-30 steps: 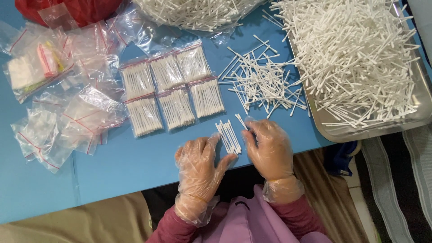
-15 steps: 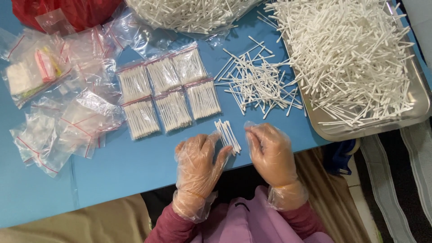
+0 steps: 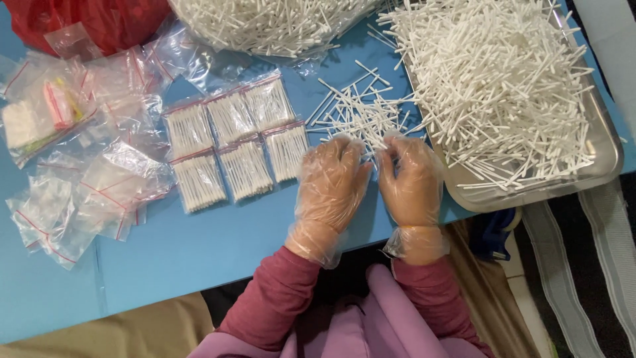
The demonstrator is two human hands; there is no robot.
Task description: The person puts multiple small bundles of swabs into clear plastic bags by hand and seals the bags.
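Both my hands wear clear plastic gloves. My left hand (image 3: 331,182) and my right hand (image 3: 412,179) rest side by side on the blue table (image 3: 199,258), fingers curled down onto the near edge of a loose pile of white cotton swabs (image 3: 358,109). A few swabs show between the two sets of fingertips; what lies under the palms is hidden. Just left of my left hand lie several small zip bags packed with swabs (image 3: 232,142), set in two rows.
A metal tray (image 3: 606,156) heaped with swabs (image 3: 503,86) stands at the right, reaching past the table edge. A large clear bag of swabs (image 3: 271,23) lies at the back. Empty zip bags (image 3: 99,185) and a red bag (image 3: 99,20) are at the left.
Both hands have moved away from me, from the table's near edge up to the loose pile. The small bundle of swabs held between them earlier is no longer visible as a bundle.
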